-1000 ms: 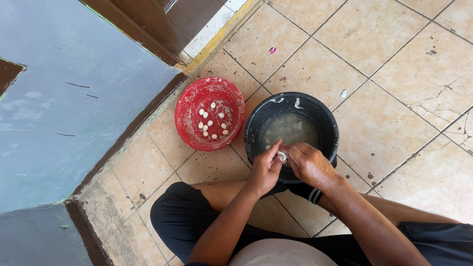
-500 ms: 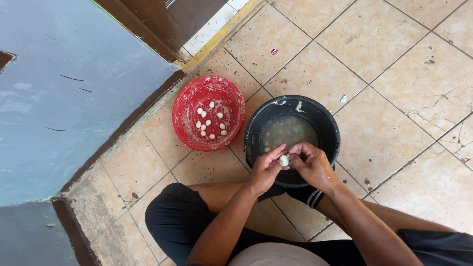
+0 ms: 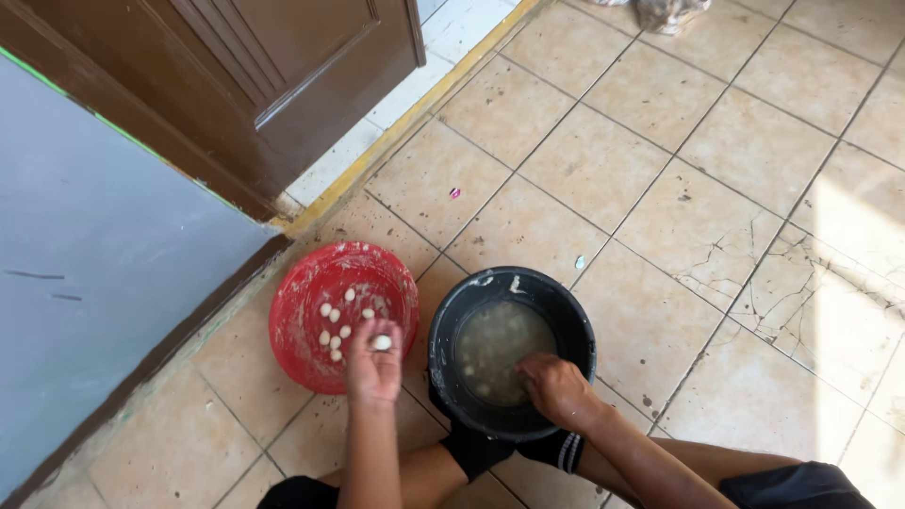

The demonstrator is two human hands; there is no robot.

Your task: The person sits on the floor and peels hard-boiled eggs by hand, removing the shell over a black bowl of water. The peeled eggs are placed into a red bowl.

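Observation:
My left hand [image 3: 373,368] hovers over the near edge of a red bowl [image 3: 300,311] and holds a small white peeled piece [image 3: 382,343] at its fingertips. Several similar white pieces [image 3: 335,325] lie inside the red bowl. My right hand [image 3: 556,388] reaches into a black bucket [image 3: 566,311] of cloudy water [image 3: 495,344], fingers curled at the near rim; what it grips is hidden. The bucket sits between my feet, which wear black socks [image 3: 476,451].
A brown wooden door [image 3: 273,85] stands at the upper left above a yellow threshold strip [image 3: 396,132]. A grey-blue wall [image 3: 104,283] runs along the left. The floor is stained beige tile [image 3: 679,188], cracked at the right.
Both hands were together over the bucket on one white piece. My left hand has moved left with the piece to the red bowl; my right hand has dipped into the bucket. The camera tilted up.

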